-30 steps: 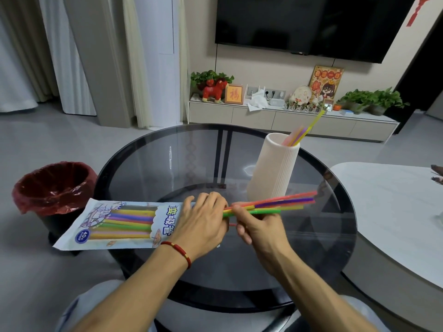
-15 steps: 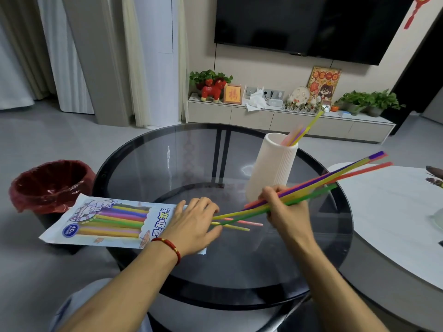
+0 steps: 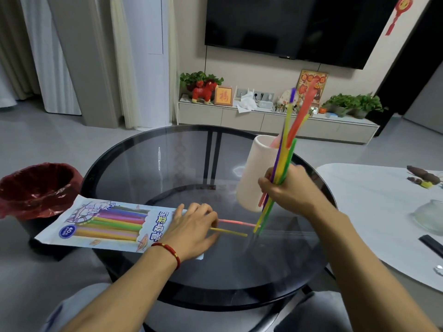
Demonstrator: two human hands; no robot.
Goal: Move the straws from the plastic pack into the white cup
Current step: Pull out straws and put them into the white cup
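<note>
The plastic pack lies flat on the round glass table, still holding several coloured straws. My left hand rests palm down on its open right end. A pink straw and a yellow straw poke out from under that hand. My right hand grips a bundle of coloured straws, held nearly upright just in front of the tall white cup. Their lower tips hang just above the glass. A pink straw end shows inside the cup's rim.
A bin with a red liner stands left of the table. A white table with a glass jar and small items is close on the right. A TV cabinet lines the far wall.
My right hand has lifted and swung the bundle from a low slant to nearly upright beside the cup. My left hand stays on the pack's open end.
</note>
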